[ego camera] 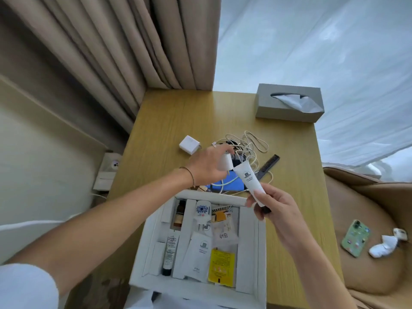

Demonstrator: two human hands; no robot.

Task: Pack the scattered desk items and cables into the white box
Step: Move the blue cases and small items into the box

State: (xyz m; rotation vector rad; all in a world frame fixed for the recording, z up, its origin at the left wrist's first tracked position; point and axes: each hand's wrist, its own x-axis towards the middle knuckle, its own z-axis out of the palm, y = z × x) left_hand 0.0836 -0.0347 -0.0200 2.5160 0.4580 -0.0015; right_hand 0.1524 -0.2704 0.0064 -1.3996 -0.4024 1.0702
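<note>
White tube [249,182] sits pinched in our right hand [275,210] above the box [252,284] on the counter [178,112] — our left hand [206,166] grasps what seems a small white cap [224,162].

The left hand [207,166] hides part of the cable tangle [245,146] and blue item [227,185]. The white box [252,248] runs off the near edge. Tube [248,181] print is unreadable.

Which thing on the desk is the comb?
Find the wooden desk with the grey tissue box at its far corner. Nearer you lies a tangle of white cables. The comb lies at its right edge: thin, black and toothed, unlike the pale loops beside it.
</note>
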